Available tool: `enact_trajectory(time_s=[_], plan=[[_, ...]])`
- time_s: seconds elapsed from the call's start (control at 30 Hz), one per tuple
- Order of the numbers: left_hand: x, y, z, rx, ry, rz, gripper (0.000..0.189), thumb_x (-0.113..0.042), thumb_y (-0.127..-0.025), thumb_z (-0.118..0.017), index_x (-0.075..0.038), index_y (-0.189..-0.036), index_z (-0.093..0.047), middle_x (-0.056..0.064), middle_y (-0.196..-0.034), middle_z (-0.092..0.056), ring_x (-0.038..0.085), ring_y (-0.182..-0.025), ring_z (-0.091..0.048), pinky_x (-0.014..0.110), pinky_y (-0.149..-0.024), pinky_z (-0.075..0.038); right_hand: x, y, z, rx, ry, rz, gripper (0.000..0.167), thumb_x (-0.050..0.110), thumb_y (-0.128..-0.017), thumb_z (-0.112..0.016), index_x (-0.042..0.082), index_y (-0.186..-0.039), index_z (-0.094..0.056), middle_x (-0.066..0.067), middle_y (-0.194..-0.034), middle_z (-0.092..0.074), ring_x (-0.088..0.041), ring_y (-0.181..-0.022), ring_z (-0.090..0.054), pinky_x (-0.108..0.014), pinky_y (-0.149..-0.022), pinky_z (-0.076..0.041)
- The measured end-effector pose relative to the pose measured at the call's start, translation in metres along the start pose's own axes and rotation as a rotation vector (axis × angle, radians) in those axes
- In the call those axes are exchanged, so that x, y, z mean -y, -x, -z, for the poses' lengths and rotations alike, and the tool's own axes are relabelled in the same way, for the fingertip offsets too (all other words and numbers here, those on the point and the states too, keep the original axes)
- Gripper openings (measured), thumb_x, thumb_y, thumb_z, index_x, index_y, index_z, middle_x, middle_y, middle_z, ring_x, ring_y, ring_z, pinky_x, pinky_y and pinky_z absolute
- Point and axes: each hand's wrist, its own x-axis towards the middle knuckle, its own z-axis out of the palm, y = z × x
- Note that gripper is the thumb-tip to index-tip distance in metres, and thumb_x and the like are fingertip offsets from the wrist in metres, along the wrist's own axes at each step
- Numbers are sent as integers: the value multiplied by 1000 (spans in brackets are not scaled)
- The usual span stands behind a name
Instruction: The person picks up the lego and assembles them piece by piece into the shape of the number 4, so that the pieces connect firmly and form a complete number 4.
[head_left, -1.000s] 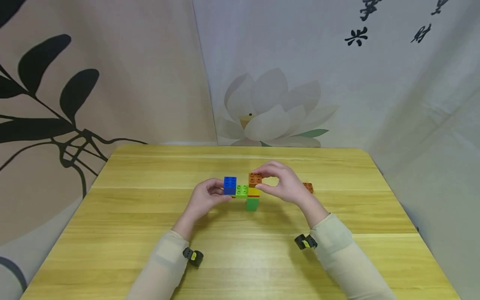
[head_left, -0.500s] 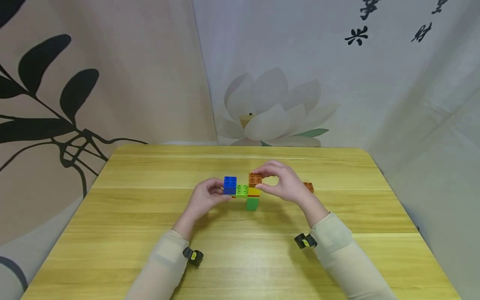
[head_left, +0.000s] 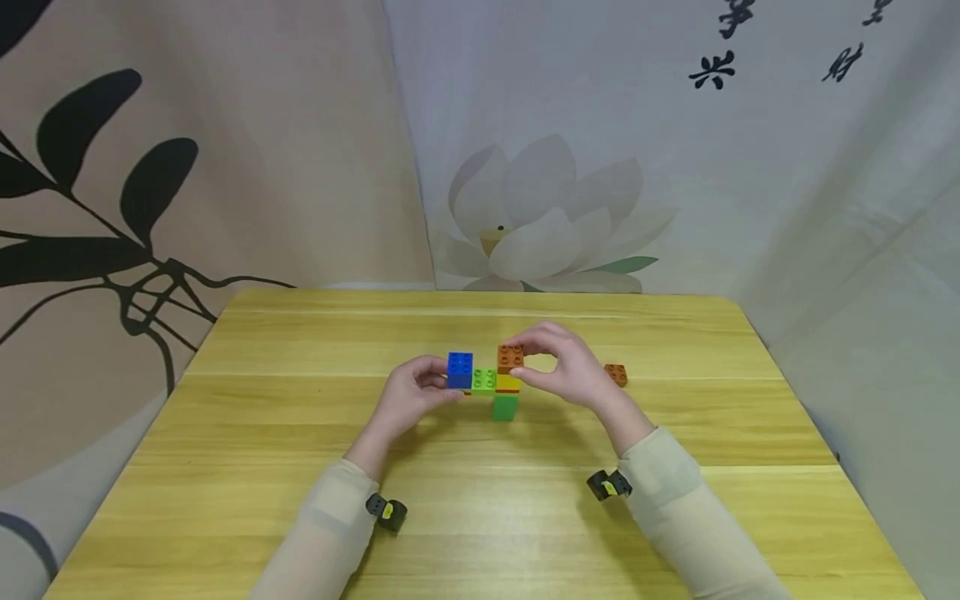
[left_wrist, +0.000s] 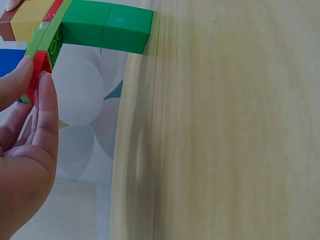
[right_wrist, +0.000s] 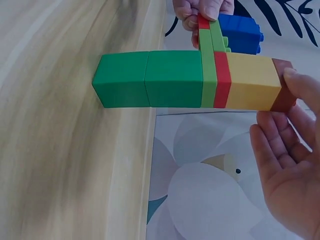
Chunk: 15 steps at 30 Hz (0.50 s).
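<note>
Head view: a tower of glossy, studded plastic bricks (head_left: 506,387) stands near the middle of a pale wooden bench (head_left: 300,467) with visible grain and rounded corners. From the base up it runs two dark green cubes (right_wrist: 150,78), a thin light green plate, a thin red plate (right_wrist: 221,80), a yellow block (right_wrist: 250,81) and an orange-brown studded brick (head_left: 510,358) on top. The thin plates stick out sideways toward the left as an arm, which carries a blue brick (head_left: 460,370) on its end.

The left hand (head_left: 411,398) pinches that arm's tip between thumb and fingers, just under the blue brick; the left wrist view shows the fingertips (left_wrist: 44,85) on the red plate's edge. The right hand (head_left: 567,367) grips the top of the tower, thumb at the yellow block and fingers curled over the orange-brown brick. The tower sits between the two hands.

A second orange-brown brick (head_left: 616,374) lies loose on the bench just beyond the right hand.
</note>
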Motion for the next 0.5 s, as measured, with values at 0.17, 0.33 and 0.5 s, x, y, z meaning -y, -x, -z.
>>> enact_trajectory(time_s=[0.17, 0.33, 0.5], plan=[[6, -1, 0, -12, 8, -7, 33, -2, -79, -82, 3, -108, -67, 9, -97, -68, 21, -88, -61, 27, -78, -54, -1, 0, -2, 3, -33, -5, 35, 19, -89, -77, 11, -122, -68, -2, -115, -63, -20, -106, -61, -40, -97, -50], [-22, 9, 1, 1, 4, 4, 32, 2, -80, -79, 7, -108, -66, 12, -97, -68, 23, -89, -61, 24, -77, -53, -4, 1, -4, -5, -72, -23, 36, 18, -88, -77, 11, -122, -68, -2, -116, -62, -20, -107, -61, -39, -98, -49], [-19, 7, 1, 1, -12, 8, 31, 3, -80, -78, 8, -108, -65, 12, -96, -67, 23, -88, -61, 24, -77, -53, -4, 3, -5, -7, -107, -40, 36, 17, -88, -77, 10, -123, -68, -3, -116, -62, -20, -108, -60, -39, -99, -49]])
